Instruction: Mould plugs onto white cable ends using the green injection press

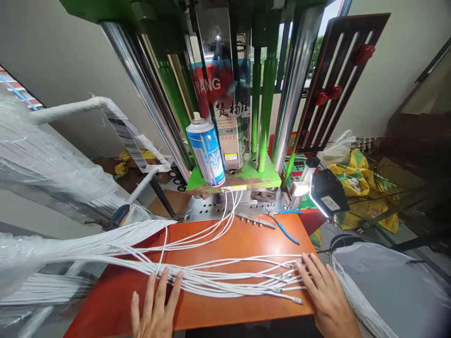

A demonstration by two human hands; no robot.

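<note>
A bundle of white cables (225, 281) lies across the orange tabletop (197, 317), its metal-tipped ends pointing right. At the bundle's left part, my left hand (157, 305) has its fingers spread, the fingertips at the cables' near edge. My right hand (326, 291) lies open by the cable ends, fingers apart, with fingertips touching or very close to the topmost ends. Several more white cables (220, 232) curve from the left up into the green press (246, 180); their tips are hidden under its plate.
A blue spray can (207, 152) stands on the press plate. Blue-handled pliers (285, 227) and a metal strip (257, 220) lie at the table's back edge. A black lamp (327, 192) juts in at right. Plastic-wrapped cable bundles (52, 150) hang on a rack at left.
</note>
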